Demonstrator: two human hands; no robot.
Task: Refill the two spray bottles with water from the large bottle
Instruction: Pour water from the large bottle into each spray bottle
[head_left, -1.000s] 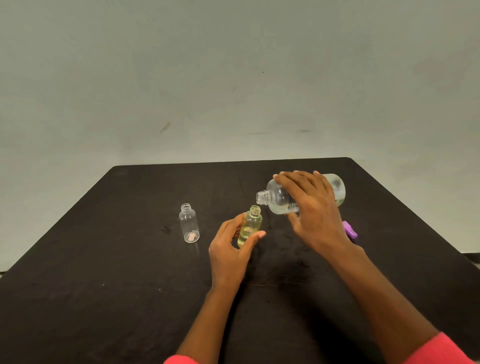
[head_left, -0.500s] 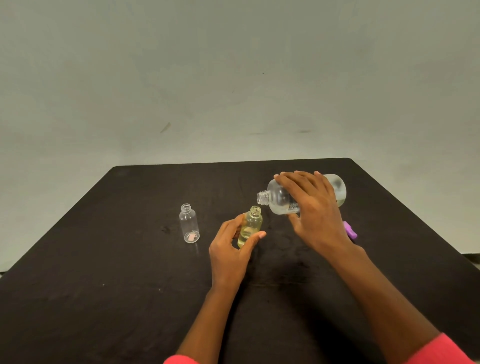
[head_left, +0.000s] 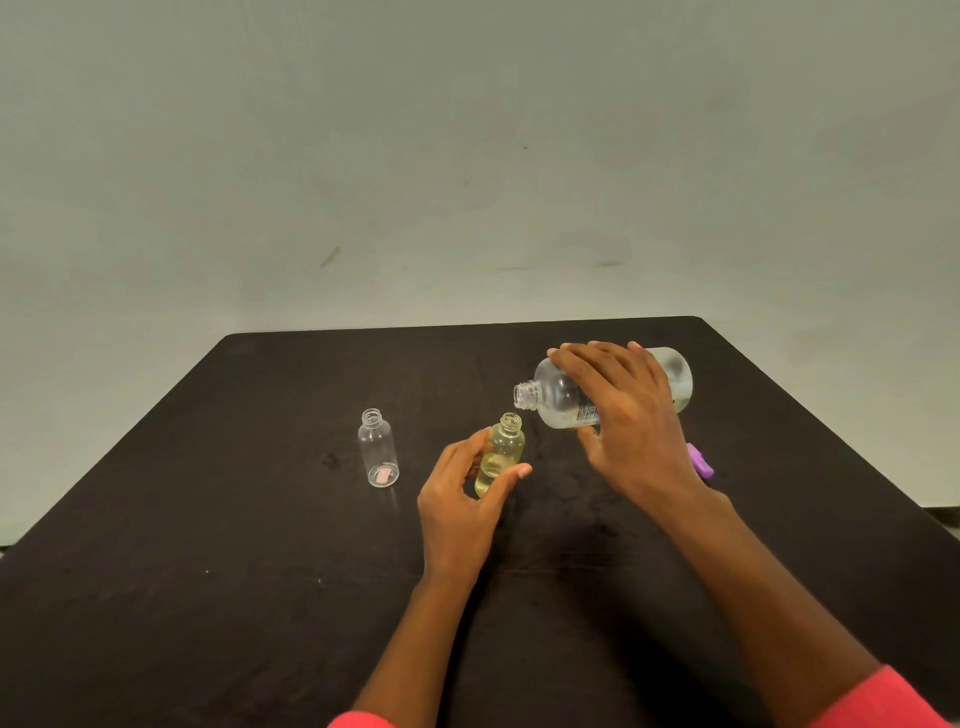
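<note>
right hand: our right hand (head_left: 634, 415) gripped the large bottle (head_left: 558, 402) from above, fingers curled over its body, thumb under it.
large bottle: we held it clear of the table (head_left: 208, 571), tipped almost onto its side. its uncapped mouth pointed left, just above and to the right of the yellow bottle's mouth. a printed label showed beneath our fingers. we could not tell whether water was running out.
left hand: our left hand (head_left: 460, 499) gripped the yellow bottle (head_left: 501, 447) low down, thumb on its right side, fingers curled round its left.
yellow bottle: it stood upright and uncapped near the middle of the table, with yellowish liquid inside. we could not make out the level.
clear bottle: the clear bottle (head_left: 379, 447) stood upright and uncapped, left of our left hand and apart from it, touched by neither hand. a small pinkish patch showed at its base.
purple piece: a purple piece (head_left: 701, 460) lay on the table just right of our right wrist, partly hidden by it. we could not tell what it was.
table: dark and matt, with a few faint specks.
sleeves: a pink sleeve (head_left: 893, 701) showed at the bottom edge on each arm.
wall: a plain pale wall (head_left: 467, 156) rose behind the table.
</note>
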